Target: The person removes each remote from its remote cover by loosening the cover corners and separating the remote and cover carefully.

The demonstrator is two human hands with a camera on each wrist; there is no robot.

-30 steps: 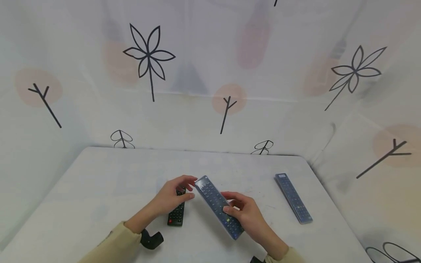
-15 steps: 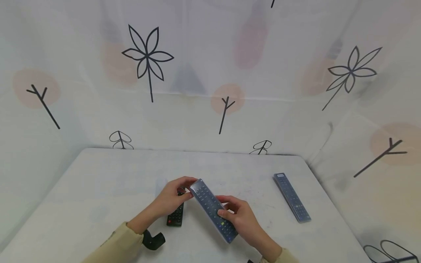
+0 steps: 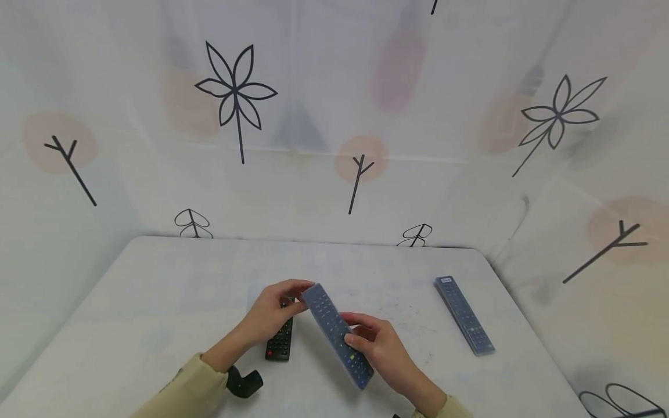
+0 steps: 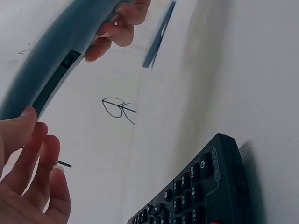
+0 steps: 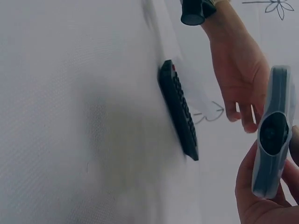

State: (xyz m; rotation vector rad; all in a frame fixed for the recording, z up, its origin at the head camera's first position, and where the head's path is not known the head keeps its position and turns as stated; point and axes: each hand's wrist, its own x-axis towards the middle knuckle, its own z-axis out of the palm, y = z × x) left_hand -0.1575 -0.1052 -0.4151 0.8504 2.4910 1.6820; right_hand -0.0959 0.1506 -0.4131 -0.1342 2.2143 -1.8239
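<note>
A long blue-grey remote control [image 3: 337, 334] in a clear-looking cover is held tilted above the table. My right hand [image 3: 380, 348] grips its lower half, thumb on the button face and fingers behind. At the upper left end, my left hand [image 3: 274, 307] pinches the remote between thumb and fingers. In the left wrist view a dark slot [image 4: 60, 70] shows along the underside. The right wrist view shows a dark oval opening [image 5: 274, 133] in the near end. A black remote control [image 3: 279, 342] lies below my left hand, which hides its top part.
Another blue-grey remote control [image 3: 465, 316] lies slanted on the right side of the white table [image 3: 172, 307]. A black wrist-worn device [image 3: 244, 383] sits under the left forearm. Patterned cloth [image 3: 298, 116] stands behind the table and along both sides.
The held remote has shifted slightly left and down with my right hand. My left fingers and thumb have closed in on its upper end. The lying remotes stay put.
</note>
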